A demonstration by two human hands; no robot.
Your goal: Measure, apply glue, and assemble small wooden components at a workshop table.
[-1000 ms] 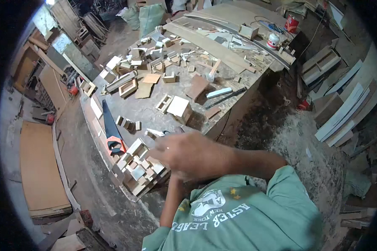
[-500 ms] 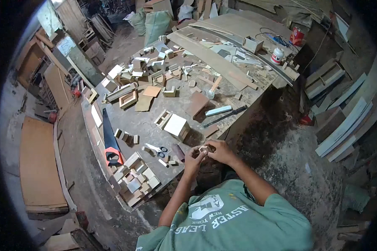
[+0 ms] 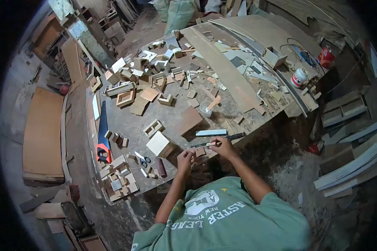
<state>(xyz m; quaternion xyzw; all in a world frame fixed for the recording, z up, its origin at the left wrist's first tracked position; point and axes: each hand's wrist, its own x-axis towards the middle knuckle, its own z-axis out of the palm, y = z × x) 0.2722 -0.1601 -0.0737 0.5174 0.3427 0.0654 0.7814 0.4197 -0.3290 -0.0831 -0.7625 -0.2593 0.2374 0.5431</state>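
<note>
Head view: the person is leaning over a dusty workbench (image 3: 247, 113). The left hand (image 3: 184, 160) is resting near the bench edge with its fingers curled around a small wooden piece (image 3: 199, 152); the grip appears closed, though the piece is partly hidden. The right hand (image 3: 223, 146) is lying just beside it, fingers pinching the end of a thin dark rod (image 3: 218, 141) that is running away to the right of the hand.

Just beyond the right hand, a light blue strip (image 3: 211, 133) is lying flat. To the left of the left hand, a pale wooden block (image 3: 159, 144), scissors (image 3: 143, 159) and a handsaw (image 3: 103, 138) with a red handle are lying on the bench.

Judged from the layout, many small wooden frames (image 3: 125, 98) and offcuts are sitting farther away, and a cluster of assembled pieces (image 3: 117, 180) is lying at the near left; the piece in hand is looking unfinished.
</note>
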